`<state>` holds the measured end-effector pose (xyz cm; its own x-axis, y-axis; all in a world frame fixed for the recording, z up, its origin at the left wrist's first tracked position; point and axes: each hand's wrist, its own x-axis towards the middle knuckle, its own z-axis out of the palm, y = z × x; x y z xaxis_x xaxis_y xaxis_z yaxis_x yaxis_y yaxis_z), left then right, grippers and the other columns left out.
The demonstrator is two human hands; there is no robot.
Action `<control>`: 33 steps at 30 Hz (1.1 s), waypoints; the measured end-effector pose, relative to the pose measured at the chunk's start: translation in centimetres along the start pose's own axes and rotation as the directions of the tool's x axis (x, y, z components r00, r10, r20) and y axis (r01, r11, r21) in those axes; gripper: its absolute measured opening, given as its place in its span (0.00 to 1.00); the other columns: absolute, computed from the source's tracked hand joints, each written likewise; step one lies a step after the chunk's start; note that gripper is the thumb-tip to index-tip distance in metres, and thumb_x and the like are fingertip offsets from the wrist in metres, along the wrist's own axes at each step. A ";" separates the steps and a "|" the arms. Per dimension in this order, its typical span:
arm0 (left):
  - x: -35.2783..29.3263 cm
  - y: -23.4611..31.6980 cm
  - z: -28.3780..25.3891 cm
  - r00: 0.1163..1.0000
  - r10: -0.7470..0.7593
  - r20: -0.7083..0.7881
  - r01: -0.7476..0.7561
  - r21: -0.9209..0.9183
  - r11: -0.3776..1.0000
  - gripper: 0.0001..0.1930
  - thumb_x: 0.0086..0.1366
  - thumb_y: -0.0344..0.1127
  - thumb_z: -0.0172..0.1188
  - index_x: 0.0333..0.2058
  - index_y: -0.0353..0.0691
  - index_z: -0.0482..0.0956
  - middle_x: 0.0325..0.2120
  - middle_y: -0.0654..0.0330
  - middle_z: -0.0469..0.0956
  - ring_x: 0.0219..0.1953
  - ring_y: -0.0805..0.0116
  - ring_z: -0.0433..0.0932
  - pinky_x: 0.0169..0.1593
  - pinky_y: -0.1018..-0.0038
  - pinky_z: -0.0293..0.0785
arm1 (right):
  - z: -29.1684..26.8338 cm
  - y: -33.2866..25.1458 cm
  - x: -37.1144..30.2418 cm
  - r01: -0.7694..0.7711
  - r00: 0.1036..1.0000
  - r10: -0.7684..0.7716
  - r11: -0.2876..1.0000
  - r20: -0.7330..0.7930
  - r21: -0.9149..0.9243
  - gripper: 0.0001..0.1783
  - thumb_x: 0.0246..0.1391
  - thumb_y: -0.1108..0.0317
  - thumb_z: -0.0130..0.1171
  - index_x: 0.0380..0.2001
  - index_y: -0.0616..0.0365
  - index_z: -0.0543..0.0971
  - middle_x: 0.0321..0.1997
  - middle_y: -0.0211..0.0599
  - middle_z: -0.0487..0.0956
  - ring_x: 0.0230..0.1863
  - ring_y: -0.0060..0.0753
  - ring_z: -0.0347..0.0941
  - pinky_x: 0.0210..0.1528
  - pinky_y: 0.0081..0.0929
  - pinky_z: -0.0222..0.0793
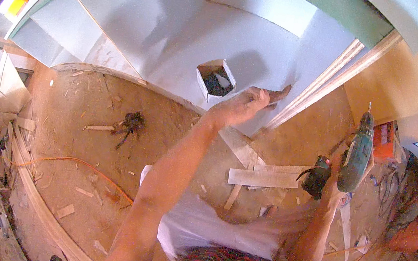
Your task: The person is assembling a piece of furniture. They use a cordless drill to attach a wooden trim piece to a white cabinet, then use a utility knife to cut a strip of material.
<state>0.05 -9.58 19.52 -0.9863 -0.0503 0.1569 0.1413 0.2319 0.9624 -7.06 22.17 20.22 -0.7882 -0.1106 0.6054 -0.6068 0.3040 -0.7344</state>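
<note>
My left hand (242,106) reaches over the pale cabinet panel (176,63). Its fingers are stretched out toward the panel's right side, with nothing seen in them; whether they touch the surface I cannot tell. Just left of that hand a small open cardboard box (202,70) holds dark screws (215,84). On the right, my right hand (333,176) grips a teal cordless drill (357,161), its bit pointing up and away from me. The drill's black battery base (315,177) shows left of the wrist.
Upright panel edges (331,73) run along the right of the pale panel. Wood offcuts (261,177) lie on the dusty floor below, with an orange cord (80,162) and a dark tool (131,123) to the left. Another person (415,231) is at the far right, near a red box (385,142).
</note>
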 end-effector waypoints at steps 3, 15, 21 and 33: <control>0.0 -1.1 -0.2 1.000 0.008 -0.026 -0.006 0.055 0.998 0.27 0.76 0.57 0.36 0.35 0.38 0.72 0.28 0.66 0.69 0.31 0.70 0.66 0.35 0.68 0.70 | 0.2 -0.2 0.1 0.003 1.000 -0.003 1.000 -0.001 0.005 0.44 0.45 0.59 0.71 0.63 0.59 0.62 0.58 0.39 0.69 0.54 0.34 0.69 0.56 0.31 0.67; 0.2 -1.5 -0.7 0.991 -0.133 0.003 0.132 0.091 0.987 0.18 0.76 0.43 0.42 0.39 0.34 0.74 0.35 0.58 0.73 0.40 0.59 0.72 0.52 0.62 0.70 | 0.4 -1.0 0.8 -0.008 1.000 0.010 0.994 -0.024 0.112 0.41 0.47 0.60 0.69 0.63 0.58 0.63 0.57 0.38 0.70 0.52 0.32 0.70 0.53 0.30 0.69; 0.3 -1.4 -0.9 0.992 -0.102 -0.070 0.115 0.209 0.971 0.24 0.75 0.50 0.39 0.37 0.32 0.73 0.30 0.52 0.72 0.37 0.57 0.70 0.48 0.59 0.69 | 0.6 -1.3 1.2 -0.039 0.997 0.046 0.992 -0.064 0.119 0.35 0.50 0.66 0.67 0.60 0.56 0.65 0.51 0.34 0.72 0.44 0.29 0.71 0.43 0.27 0.73; 0.6 -1.0 -1.0 0.980 -0.190 -0.056 0.197 0.155 0.968 0.21 0.74 0.50 0.42 0.36 0.37 0.74 0.31 0.58 0.72 0.37 0.62 0.70 0.44 0.65 0.70 | -0.3 -0.5 -0.1 -0.044 0.998 0.046 0.997 -0.031 0.070 0.33 0.50 0.66 0.66 0.58 0.56 0.66 0.49 0.34 0.72 0.42 0.29 0.71 0.41 0.27 0.73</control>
<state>-0.64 -10.82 18.85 -0.9889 -0.1478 -0.0169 -0.0704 0.3650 0.9283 -6.66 22.27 20.66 -0.8117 -0.0671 0.5802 -0.5774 0.2414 -0.7799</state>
